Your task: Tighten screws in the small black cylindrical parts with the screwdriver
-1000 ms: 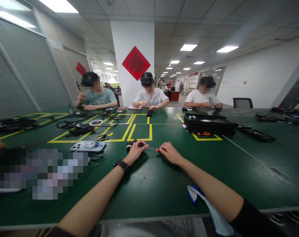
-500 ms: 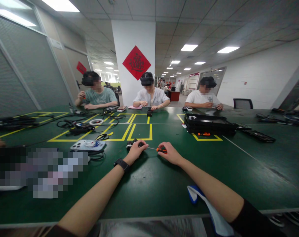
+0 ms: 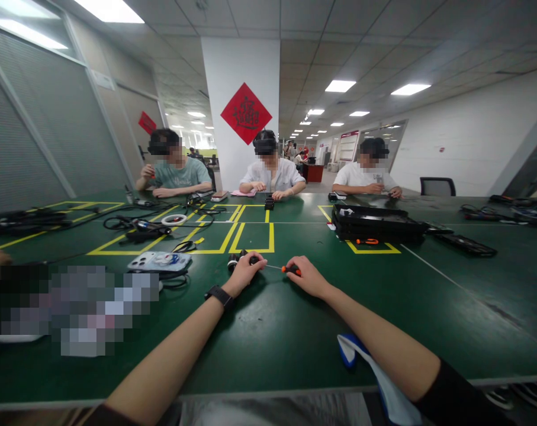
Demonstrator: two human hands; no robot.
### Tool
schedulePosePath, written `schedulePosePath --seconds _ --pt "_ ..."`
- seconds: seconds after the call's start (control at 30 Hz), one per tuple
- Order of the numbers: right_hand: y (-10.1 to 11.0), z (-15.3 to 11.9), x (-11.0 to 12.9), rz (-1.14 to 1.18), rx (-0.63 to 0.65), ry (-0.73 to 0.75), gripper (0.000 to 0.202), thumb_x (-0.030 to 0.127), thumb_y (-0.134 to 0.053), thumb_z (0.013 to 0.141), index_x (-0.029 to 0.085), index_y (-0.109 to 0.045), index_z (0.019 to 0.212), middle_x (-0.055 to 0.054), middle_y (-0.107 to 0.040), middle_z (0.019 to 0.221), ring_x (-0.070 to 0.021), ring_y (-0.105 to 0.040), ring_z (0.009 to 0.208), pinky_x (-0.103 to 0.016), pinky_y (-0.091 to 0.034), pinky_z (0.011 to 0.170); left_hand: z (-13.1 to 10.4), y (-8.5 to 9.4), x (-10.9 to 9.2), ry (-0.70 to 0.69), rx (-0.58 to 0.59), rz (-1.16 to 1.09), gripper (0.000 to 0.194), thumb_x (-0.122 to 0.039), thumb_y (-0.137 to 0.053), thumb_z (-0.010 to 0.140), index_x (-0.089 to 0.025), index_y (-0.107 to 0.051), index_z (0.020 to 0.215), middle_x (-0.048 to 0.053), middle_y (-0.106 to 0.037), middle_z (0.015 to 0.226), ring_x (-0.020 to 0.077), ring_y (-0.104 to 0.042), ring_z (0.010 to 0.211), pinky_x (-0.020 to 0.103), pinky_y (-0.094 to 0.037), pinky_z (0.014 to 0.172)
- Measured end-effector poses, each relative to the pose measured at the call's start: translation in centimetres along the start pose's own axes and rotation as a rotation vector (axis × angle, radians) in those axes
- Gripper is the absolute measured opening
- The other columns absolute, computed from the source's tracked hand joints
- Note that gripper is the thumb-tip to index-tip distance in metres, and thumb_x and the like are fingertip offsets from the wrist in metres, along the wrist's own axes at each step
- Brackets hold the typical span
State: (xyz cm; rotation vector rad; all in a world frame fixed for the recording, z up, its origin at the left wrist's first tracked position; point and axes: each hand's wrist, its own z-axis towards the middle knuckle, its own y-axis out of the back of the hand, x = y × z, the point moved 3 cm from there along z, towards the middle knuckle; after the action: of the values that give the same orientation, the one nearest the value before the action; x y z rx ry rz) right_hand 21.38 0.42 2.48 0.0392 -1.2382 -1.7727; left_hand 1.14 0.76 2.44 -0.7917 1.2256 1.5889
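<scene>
From the head view, the right hand point(image 3: 306, 275) is closed around the handle of an orange-and-black screwdriver point(image 3: 291, 270), whose shaft points just past nine o'clock, its long axis running nearly crosswise above the table point(image 3: 268, 343). The shaft's far end meets the fingertips of the left hand point(image 3: 246, 271), bent over small black parts point(image 3: 232, 262); whether it grips them I cannot tell.

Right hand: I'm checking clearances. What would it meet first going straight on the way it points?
Likely the left hand or the black part in its grip, just past the screwdriver the right hand holds; depth leaves the order unclear.
</scene>
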Motion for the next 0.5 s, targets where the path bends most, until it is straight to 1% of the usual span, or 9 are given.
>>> schedulePosePath --seconds 0.1,0.3,0.5 --pt "0.01 -0.04 0.08 0.009 -0.001 -0.007 0.013 0.022 -0.058 0.075 0.018 -0.055 0.087 -0.004 -0.055 0.088 -0.0175 -0.046 0.086 -0.031 -0.037 0.076 -0.04 -0.01 -0.11 -0.006 0.011 -0.002 0.028 -0.044 -0.055 0.068 -0.018 -0.057 0.077 -0.001 -0.057 0.063 0.0104 -0.047 0.053 0.022 -0.035 0.048" --pt "-0.04 -0.14 0.25 0.005 0.032 -0.009 0.015 0.023 -0.056 0.076 0.018 -0.055 0.09 -0.004 -0.056 0.089 -0.0172 -0.046 0.087 -0.031 -0.037 0.077 -0.03 -0.01 -0.3 -0.012 0.012 -0.018 0.027 -0.043 -0.056 0.068 -0.017 -0.057 0.076 -0.001 -0.057 0.062 0.0109 -0.048 0.055 0.022 -0.036 0.05" --pt "-0.06 -0.12 0.23 -0.004 0.038 -0.013 0.016 0.023 -0.056 0.076 0.017 -0.056 0.09 -0.005 -0.056 0.089 -0.0169 -0.047 0.087 -0.03 -0.038 0.076 0.03 0.02 -0.34 -0.009 0.027 0.002 0.027 -0.043 -0.055 0.068 -0.017 -0.056 0.076 -0.001 -0.057 0.063 0.01 -0.047 0.054 0.021 -0.035 0.049"
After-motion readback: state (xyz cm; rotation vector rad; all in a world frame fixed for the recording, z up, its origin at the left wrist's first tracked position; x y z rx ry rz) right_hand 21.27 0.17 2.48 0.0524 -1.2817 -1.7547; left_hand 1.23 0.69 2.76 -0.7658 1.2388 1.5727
